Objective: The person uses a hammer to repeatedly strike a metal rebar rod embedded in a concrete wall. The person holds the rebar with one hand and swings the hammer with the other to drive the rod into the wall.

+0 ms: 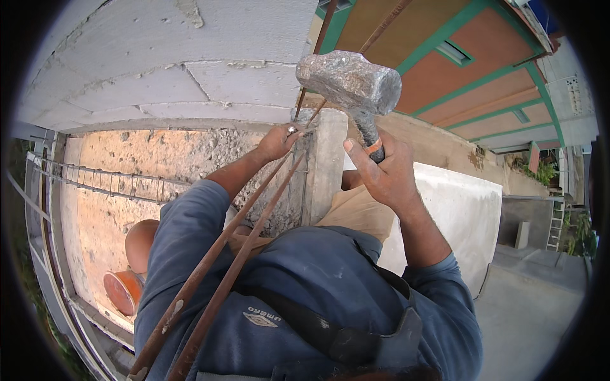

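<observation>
My right hand [388, 174] grips the short handle of a club hammer [350, 83], raised with its worn, scarred steel head uppermost. An orange band wraps the handle near my fingers. My left hand [281, 142] is closed around a short steel bar or chisel [291, 129]; only its shiny rounded end shows, and its lower part is hidden. That hand is at the rough top of a concrete beam [329, 157], beside rusty reinforcing bars [224, 276] that run past it. Broken concrete rubble [214, 159] lies to the left of the beam.
A light block wall [143, 90] stands ahead on the left. A rebar ladder cage [114, 183] extends over the lit floor. At lower left is an orange bucket [123, 291]. A white slab [457, 205] lies at right, with a green-trimmed building [486, 52] beyond.
</observation>
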A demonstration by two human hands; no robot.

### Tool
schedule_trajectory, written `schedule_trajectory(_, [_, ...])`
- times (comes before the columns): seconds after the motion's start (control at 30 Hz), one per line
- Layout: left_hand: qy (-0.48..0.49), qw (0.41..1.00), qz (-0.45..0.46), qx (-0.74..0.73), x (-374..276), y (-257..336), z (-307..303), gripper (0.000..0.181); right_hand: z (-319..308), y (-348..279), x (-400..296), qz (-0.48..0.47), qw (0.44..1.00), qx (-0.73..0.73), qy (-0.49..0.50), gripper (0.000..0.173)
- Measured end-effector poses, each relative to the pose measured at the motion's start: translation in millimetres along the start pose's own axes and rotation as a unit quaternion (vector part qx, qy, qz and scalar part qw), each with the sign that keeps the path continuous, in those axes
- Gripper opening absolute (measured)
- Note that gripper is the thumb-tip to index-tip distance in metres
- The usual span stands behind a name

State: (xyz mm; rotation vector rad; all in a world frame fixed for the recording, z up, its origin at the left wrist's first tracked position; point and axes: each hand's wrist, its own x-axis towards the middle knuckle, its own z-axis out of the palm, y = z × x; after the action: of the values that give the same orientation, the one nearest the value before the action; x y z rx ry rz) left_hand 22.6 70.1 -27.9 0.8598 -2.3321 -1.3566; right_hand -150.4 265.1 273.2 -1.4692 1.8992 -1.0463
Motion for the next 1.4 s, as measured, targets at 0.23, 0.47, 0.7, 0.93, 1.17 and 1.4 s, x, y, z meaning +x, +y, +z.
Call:
schedule_trajectory(0.23, [-0.138,0.986,0.079,0.047,12,8,-7,0.025,40,115,-59,0.041,0.995,-0.082,0.033,0.031])
schedule_trajectory(0.47, [-0.209,0.968,0.053,0.125,17,40,-9,0.028,39,91,-59,-0.049,0.996,-0.006,0.079,0.023])
schedule_trajectory(0.7, [-0.172,0.981,0.071,0.045,20,13,-1,0.030,67,156,-33,0.069,0.970,-0.223,-0.067,0.024])
schedule_trajectory(0.93, [-0.176,0.979,0.056,0.081,8,20,-11,0.027,46,92,-22,0.131,0.980,-0.139,-0.064,0.031])
schedule_trajectory(1.17, [-0.163,0.982,0.051,0.076,19,18,2,0.027,52,106,-29,-0.042,0.996,-0.045,0.061,0.021])
schedule_trajectory(1.4, [-0.127,0.991,-0.011,0.044,15,19,-8,0.026,62,160,-32,0.181,0.954,-0.181,-0.156,0.038])
